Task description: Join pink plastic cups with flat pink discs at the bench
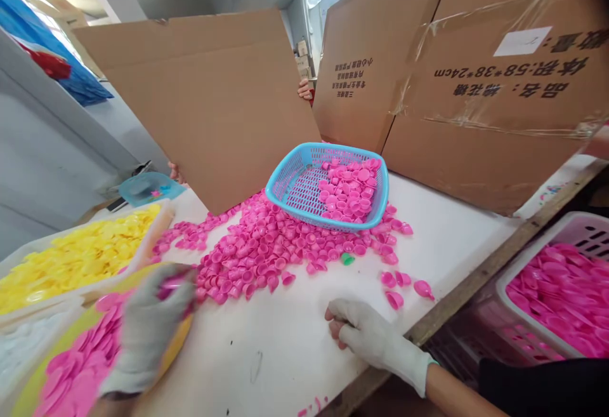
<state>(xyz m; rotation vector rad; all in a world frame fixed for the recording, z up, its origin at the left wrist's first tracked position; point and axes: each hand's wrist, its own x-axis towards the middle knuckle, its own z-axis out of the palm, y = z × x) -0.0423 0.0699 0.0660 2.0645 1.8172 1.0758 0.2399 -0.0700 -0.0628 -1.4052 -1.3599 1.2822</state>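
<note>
My left hand, blurred, pinched cap; right hand curled, seemingly empty, at table front edge. Judged caps light, stiff, slick; rim best hold.

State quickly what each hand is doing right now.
Left hand: closed on a pink piece, blurred.
Right hand: curled shut, resting on the table, nothing seen in it.

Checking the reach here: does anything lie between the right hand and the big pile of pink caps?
Nothing visible does. The right hand rests on the white table, and only bare tabletop separates it from the pile of pink caps. A few loose caps lie beside that path, nearer the table edge.
</note>
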